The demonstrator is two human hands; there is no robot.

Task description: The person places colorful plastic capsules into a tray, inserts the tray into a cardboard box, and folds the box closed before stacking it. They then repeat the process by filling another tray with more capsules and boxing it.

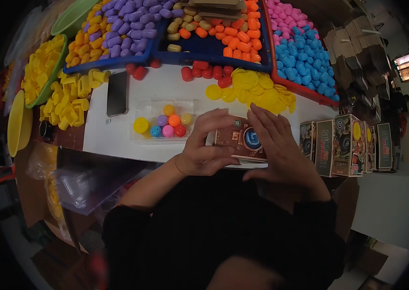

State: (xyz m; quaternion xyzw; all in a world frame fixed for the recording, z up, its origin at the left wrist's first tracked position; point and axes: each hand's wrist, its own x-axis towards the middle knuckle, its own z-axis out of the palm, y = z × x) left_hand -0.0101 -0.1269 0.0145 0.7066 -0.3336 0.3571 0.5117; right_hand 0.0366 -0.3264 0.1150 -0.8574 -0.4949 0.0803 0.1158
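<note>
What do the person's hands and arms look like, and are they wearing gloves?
No gloves! The left hand and right hand are bare, each with ordinary fingers and a thumb. Both arms have plain, dark sleeves that look black, and they stop short of the wrists. There may be a very thin band on the left wrist, but it's too small to be sure.

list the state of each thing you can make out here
small box: lying flat, picture side up
left hand: curled by small box
right hand: open, fingers over small box
phone: flat, screen dark
boxes at right: standing upright
clear container: holding coloured balls
right blue tray: partly bare
red tray: well filled
lower green bowl: heaped
</note>
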